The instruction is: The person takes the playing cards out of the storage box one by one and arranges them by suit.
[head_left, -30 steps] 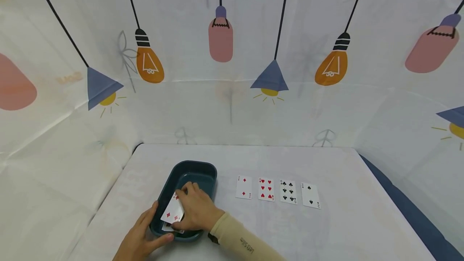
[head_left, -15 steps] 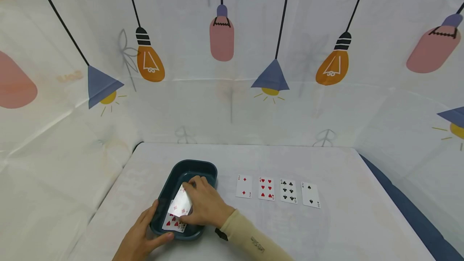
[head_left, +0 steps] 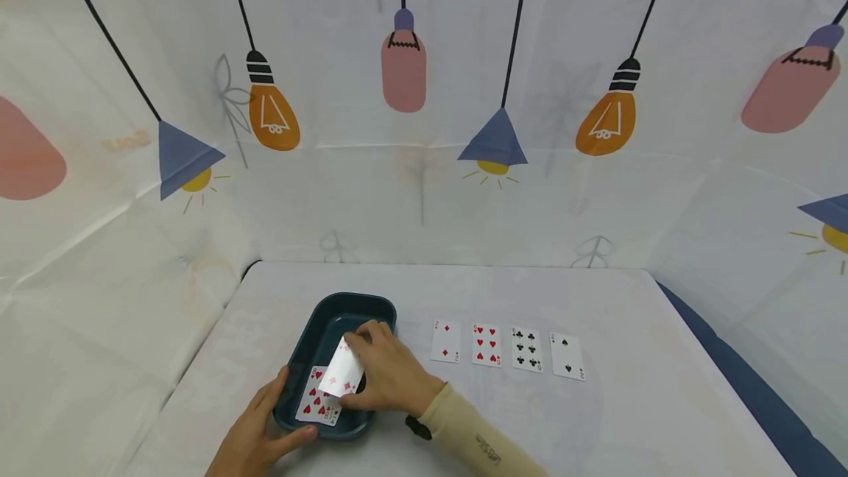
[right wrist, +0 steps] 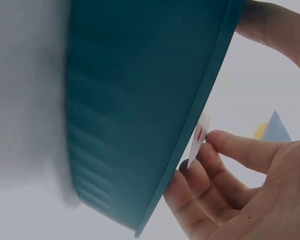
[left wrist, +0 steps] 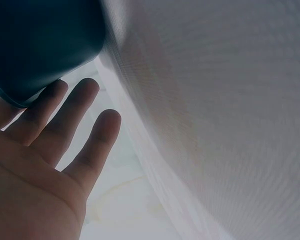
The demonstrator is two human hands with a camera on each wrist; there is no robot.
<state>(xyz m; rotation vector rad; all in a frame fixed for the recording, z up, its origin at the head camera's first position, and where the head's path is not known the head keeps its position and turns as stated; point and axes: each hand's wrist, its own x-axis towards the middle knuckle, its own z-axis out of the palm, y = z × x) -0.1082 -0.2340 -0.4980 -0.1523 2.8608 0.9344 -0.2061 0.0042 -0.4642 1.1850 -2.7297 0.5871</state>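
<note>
A dark teal tray [head_left: 376, 303] stands on the white-covered table. My left hand [head_left: 255, 429] rests against its near left corner, straight fingers [left wrist: 112, 125] along the outside wall and thumb on the near rim. My right hand [head_left: 391, 370] pinches a red diamonds playing card [head_left: 344, 370] by its right side, tilted and catching glare, over the tray. Partly beneath it, a hearts card [head_left: 309, 407] lies face up on the tray's floor, with another card's corner showing under it. In the right wrist view, the tray's wall [right wrist: 140, 100] hides the thumb's tip.
Right of the tray, a row of face-up cards lies on the table: two of diamonds [head_left: 446, 342], six of hearts [head_left: 486, 346], six of clubs [head_left: 527, 350] and two of spades [head_left: 567, 358]. A lamp-patterned cloth [head_left: 424, 190] hangs behind the table.
My right hand has lifted the diamonds card and moved it to the right, uncovering the hearts card below. The left hand and the row of cards have stayed put.
</note>
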